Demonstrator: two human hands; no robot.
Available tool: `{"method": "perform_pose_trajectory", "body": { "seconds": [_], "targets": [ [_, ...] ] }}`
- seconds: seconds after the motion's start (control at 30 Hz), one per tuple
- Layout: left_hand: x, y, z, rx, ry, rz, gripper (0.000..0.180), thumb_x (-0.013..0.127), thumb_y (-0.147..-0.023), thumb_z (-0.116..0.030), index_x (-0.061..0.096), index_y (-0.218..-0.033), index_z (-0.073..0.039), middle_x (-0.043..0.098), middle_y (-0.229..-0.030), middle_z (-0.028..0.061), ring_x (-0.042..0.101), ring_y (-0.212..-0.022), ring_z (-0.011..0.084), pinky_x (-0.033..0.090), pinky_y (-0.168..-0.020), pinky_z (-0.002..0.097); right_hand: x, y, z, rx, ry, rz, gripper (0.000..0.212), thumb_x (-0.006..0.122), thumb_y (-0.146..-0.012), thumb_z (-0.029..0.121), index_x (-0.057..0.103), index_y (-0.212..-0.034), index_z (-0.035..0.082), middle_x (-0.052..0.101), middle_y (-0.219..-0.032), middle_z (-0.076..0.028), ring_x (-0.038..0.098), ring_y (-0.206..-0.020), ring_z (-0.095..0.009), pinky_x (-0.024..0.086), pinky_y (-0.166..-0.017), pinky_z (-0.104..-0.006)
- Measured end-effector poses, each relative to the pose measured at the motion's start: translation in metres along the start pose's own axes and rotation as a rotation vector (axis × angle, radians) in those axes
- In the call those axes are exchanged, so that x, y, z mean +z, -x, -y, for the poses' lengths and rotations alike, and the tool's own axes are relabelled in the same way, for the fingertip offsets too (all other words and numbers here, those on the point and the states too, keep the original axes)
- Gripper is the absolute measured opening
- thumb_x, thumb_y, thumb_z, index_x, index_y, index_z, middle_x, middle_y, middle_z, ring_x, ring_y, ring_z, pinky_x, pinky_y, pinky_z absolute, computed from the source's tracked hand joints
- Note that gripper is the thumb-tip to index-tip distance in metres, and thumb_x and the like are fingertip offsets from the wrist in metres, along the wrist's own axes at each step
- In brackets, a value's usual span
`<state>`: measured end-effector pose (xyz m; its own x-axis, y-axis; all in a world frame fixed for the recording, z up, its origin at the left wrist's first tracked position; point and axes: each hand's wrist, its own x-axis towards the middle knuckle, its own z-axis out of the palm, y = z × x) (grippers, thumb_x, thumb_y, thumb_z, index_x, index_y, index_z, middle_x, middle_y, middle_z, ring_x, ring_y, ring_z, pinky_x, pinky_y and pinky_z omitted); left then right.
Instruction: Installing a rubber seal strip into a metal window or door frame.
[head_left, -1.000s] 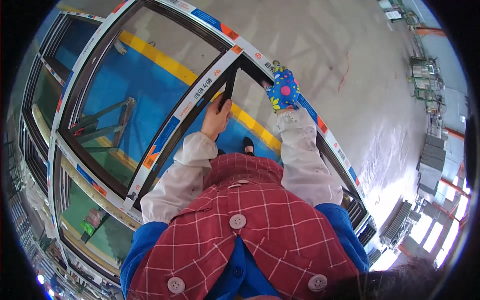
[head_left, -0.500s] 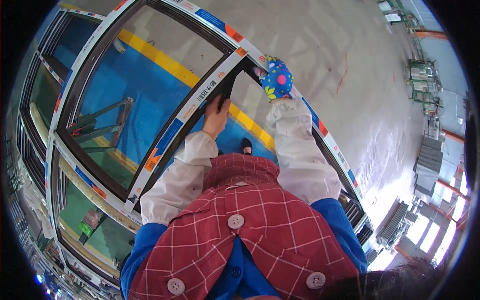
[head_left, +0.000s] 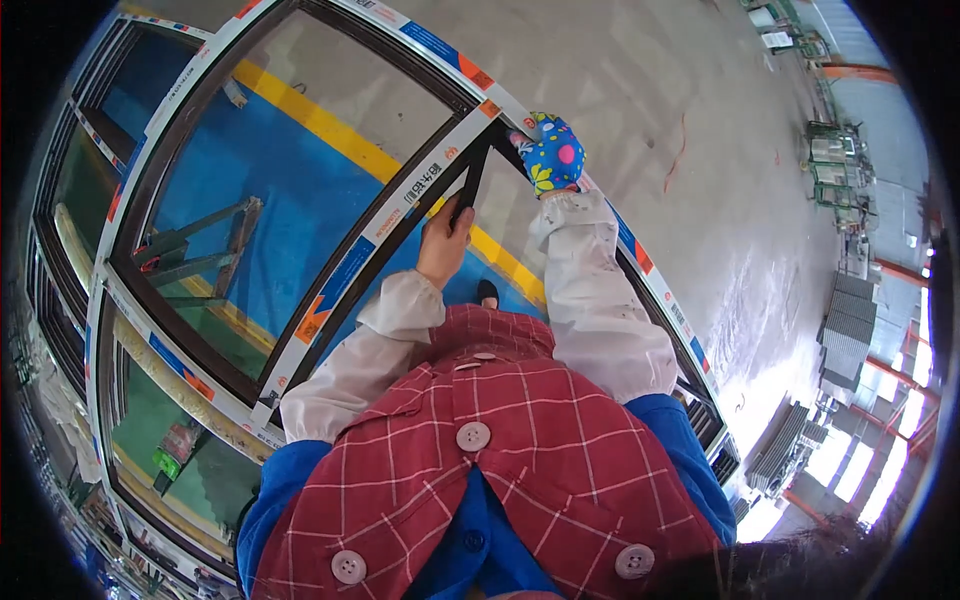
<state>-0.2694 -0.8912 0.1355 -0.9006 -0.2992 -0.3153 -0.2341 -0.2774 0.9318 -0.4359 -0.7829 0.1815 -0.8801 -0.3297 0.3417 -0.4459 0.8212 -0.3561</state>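
Observation:
My bare left hand [head_left: 445, 247] is closed on a long, thin dark strip [head_left: 474, 180] inside an opening of a large window frame [head_left: 430, 180]. The strip slants up toward the opening's far corner, apart from the white-filmed dividing bar except near that corner. My right hand [head_left: 553, 156], in a blue floral glove, curls over the outer bar at that same corner, close to the strip's upper end. Its fingertips are partly hidden, and what they grip cannot be made out. Printed protective film covers the frame's faces; its inner edges are dark.
More framed panels [head_left: 110, 130] stand to the left. A dark metal support [head_left: 225, 250] shows through the opening, above a blue floor with a yellow stripe [head_left: 320, 120]. A long pale padded roll [head_left: 180, 378] lies along the lower left. Stacked material [head_left: 850, 330] stands far right.
My left hand has shifted slightly right with the dark strip, opening a gap between the strip and the dividing bar. My right hand stays at the corner, nearly unmoved.

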Motion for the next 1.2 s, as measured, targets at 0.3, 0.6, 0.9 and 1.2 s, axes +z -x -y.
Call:
{"method": "perform_pose_trajectory", "body": {
  "seconds": [0.3,0.6,0.9,1.2],
  "targets": [
    [0.001,-0.004,0.007,0.083,-0.046,-0.04,0.034,0.053,-0.09,-0.018,0.052,-0.117,0.001,0.054,-0.07,0.0044,0.044,-0.054,0.0093,0.04,-0.05,0.0255,-0.001,-0.005,0.004,-0.008,0.025,0.015,0.039,0.073,-0.066,0.03,0.064,-0.099,0.011,0.063,-0.09,-0.009,0.061,-0.083,-0.029,0.049,-0.072,-0.0379],
    [-0.003,-0.028,0.028,0.193,-0.186,-0.205,0.025,0.055,-0.088,-0.02,0.056,-0.105,-0.001,0.048,-0.061,-0.0006,0.042,-0.049,0.0071,0.034,-0.043,0.0238,0.009,-0.015,0.008,0.022,0.088,0.132,0.047,0.072,-0.067,0.032,0.061,-0.104,0.004,0.063,-0.095,-0.011,0.062,-0.084,-0.028,0.049,-0.074,-0.0365],
    [-0.008,-0.01,-0.014,-0.205,0.039,-0.227,0.024,0.057,-0.087,-0.023,0.061,-0.085,0.001,0.061,-0.072,0.0047,0.051,-0.055,0.0119,0.043,-0.052,0.0267,-0.003,-0.034,0.018,-0.844,0.292,0.165,0.064,0.062,-0.076,0.021,0.038,-0.134,0.01,0.04,-0.135,-0.014,0.037,-0.125,-0.031,0.028,-0.106,-0.0375],
    [0.001,0.019,-0.033,-0.274,0.093,-0.108,0.024,0.055,-0.088,-0.024,0.059,-0.085,-0.001,0.05,-0.06,0.0019,0.042,-0.046,0.0097,0.033,-0.042,0.0249,0.016,-0.058,0.016,-1.069,0.227,0.3,0.048,0.067,-0.064,0.013,0.06,-0.112,0.013,0.055,-0.116,-0.007,0.043,-0.119,-0.027,0.04,-0.096,-0.0384]
  ]
}}
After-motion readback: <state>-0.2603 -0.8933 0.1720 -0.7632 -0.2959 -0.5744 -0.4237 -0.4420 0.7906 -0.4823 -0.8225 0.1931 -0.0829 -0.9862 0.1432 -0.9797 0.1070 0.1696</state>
